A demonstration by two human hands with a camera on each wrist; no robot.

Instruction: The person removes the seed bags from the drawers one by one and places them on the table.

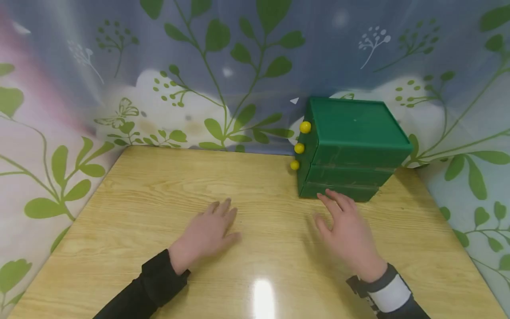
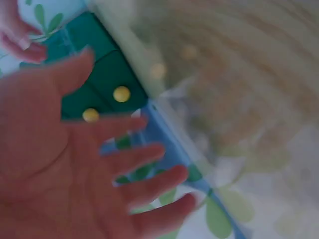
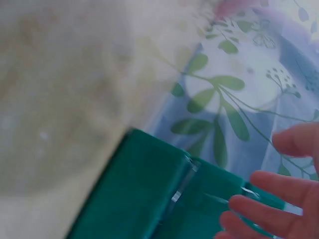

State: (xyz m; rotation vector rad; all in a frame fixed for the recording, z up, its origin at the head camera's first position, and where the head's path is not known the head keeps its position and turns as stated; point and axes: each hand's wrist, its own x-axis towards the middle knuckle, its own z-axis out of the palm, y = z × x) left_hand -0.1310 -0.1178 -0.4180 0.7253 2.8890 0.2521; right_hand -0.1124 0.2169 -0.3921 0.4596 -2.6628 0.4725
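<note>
A green box of stacked drawers (image 1: pixel 358 124) stands at the back right of the wooden table. Three yellow knobs (image 1: pixel 299 148) stick out from its left-facing side. My left hand (image 1: pixel 209 230) hovers over the middle of the table with fingers spread and nothing in it. In the left wrist view its palm (image 2: pixel 50 164) shows bare, overlapping the drawers behind. The right hand (image 1: pixel 348 235) is just in front of the box, fingers loosely extended and holding nothing. From the right wrist, these fingers (image 3: pixel 271 214) overlap the green side with its strips of clear tape.
The wooden table (image 1: pixel 159 186) runs back to a leaf-patterned cloth (image 1: pixel 239 66), which also hangs along both sides. A bright light reflection (image 1: pixel 264 297) lies near the front edge.
</note>
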